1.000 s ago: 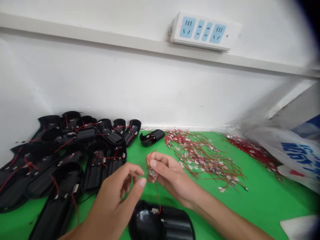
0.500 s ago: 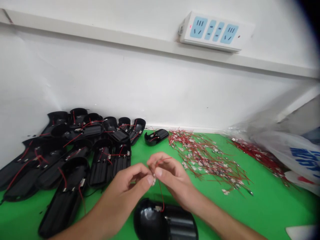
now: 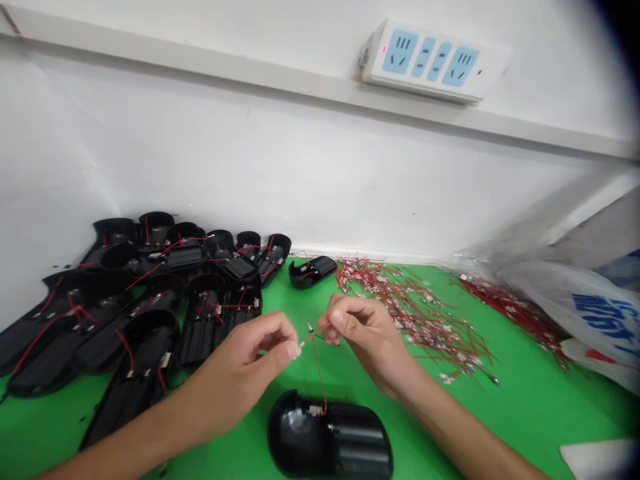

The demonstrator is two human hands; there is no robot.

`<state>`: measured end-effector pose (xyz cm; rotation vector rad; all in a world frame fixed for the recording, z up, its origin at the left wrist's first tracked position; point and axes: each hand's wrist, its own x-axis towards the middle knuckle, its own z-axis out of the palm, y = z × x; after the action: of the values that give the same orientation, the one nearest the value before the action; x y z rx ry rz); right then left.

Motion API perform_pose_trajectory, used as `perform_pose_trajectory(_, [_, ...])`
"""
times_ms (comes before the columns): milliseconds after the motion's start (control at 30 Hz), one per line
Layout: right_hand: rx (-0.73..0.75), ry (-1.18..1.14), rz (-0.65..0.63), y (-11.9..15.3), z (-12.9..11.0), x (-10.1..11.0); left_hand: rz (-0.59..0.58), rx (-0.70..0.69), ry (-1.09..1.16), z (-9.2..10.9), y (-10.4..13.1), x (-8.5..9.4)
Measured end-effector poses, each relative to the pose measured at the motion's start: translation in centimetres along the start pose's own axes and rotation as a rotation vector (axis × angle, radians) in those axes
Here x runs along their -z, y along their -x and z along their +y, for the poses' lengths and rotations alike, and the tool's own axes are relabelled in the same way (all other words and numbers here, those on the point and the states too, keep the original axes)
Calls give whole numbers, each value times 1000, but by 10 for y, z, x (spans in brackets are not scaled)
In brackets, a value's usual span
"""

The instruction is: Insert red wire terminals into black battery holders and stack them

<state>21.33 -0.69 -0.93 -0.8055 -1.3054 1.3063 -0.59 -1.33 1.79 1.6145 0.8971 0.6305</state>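
Between my hands stretches a short red wire (image 3: 315,333). My left hand (image 3: 260,353) pinches its end, where a small pale metal contact (image 3: 299,349) shows at the fingertips. The fingers of my right hand (image 3: 363,333) are closed on the wire's other part. Below them a black plastic housing (image 3: 330,437) lies open side up on the green table, with battery slots at its right. A thin red lead (image 3: 320,373) rises from a metal contact in this housing toward my right hand; its upper end is hard to make out.
Many similar black housings with red wires (image 3: 150,360) crowd the left side, and one more housing (image 3: 313,271) lies near the wall. Loose red wires with metal tabs (image 3: 425,320) are spread at right, beside a plastic bag (image 3: 590,307). A power strip (image 3: 435,63) is on the wall ledge.
My hands have moved apart, the right one going up and right, so the red wire now spans between them. The black housing stays on the table.
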Motion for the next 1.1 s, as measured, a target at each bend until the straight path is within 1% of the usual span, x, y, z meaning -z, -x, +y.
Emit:
perform_pose_trajectory(100, [8,-150,100,-3,-2,3,42,-34,-115,0,-2,2])
perform_pose_trajectory(167, [-5,-252,112,-3,-2,1,69,-48,-171,1,-2,2])
perform_pose_trajectory(233, [-60,-236,17,-1,0,-3,72,-44,-188,2,-1,2])
perform_pose_trajectory(300, [-117,-83,-124,2,2,-7,54,-30,-192,2,0,1])
perform_pose_trajectory(367, [-129,71,-225,6,2,-10,34,-9,-188,1,1,0])
perform_pose_trajectory(400, [-121,99,-256,7,2,-10,26,1,-181,1,1,0])
perform_pose_trajectory(533, [-99,32,-330,10,-1,-5,21,24,-157,1,-1,0])
perform_pose_trajectory(600, [-92,127,-342,10,-3,-6,15,29,-156,2,-1,0])
perform_pose_trajectory(700, [-46,328,-323,10,-4,-13,-3,18,-206,4,0,-2])
perform_pose_trajectory(800, [-6,423,-321,10,-4,-18,-7,-3,-316,2,1,-4])
perform_pose_trajectory(867, [4,460,-335,9,-5,-17,-2,-14,-390,1,3,-3])
perform_pose_trajectory(933, [24,493,-300,6,-7,-11,-1,-54,-479,3,7,0])
perform_pose_trajectory(967, [39,502,-254,4,-7,-7,-27,-89,-529,4,10,2])
perform_pose_trajectory(1000, [51,498,-193,2,-8,-1,-78,-130,-581,6,13,4])
perform_pose_trajectory(1067, [37,439,-66,-3,-8,10,-246,-190,-671,11,19,6])
perform_pose_trajectory(1100, [7,388,-26,-5,-9,15,-329,-195,-707,12,21,6])
